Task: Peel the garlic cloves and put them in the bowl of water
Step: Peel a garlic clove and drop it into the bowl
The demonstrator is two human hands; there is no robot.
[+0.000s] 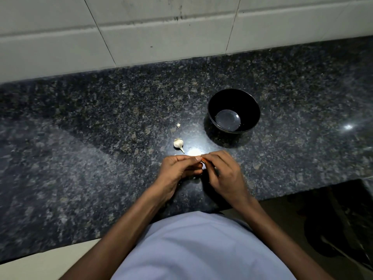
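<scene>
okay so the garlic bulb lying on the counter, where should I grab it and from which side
Pinch the garlic bulb across its rounded body, coming from above. It lies on its side on the counter, stem pointing toward you; the thin stem would likely snap.

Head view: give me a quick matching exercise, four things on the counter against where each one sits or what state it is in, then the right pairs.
Things
1. black bowl
2. garlic bulb
3. garlic clove
4. small white scrap

Places or states
A. pinched between the fingertips of the left hand and the right hand
B. lies alone on the granite counter, beyond the bulb
C. stands far right of the hands, holds a little water, no cloves visible inside
D. lies on the counter just beyond the left hand, stem pointing toward the person

Pairs: 1-C, 2-D, 3-A, 4-B
</scene>
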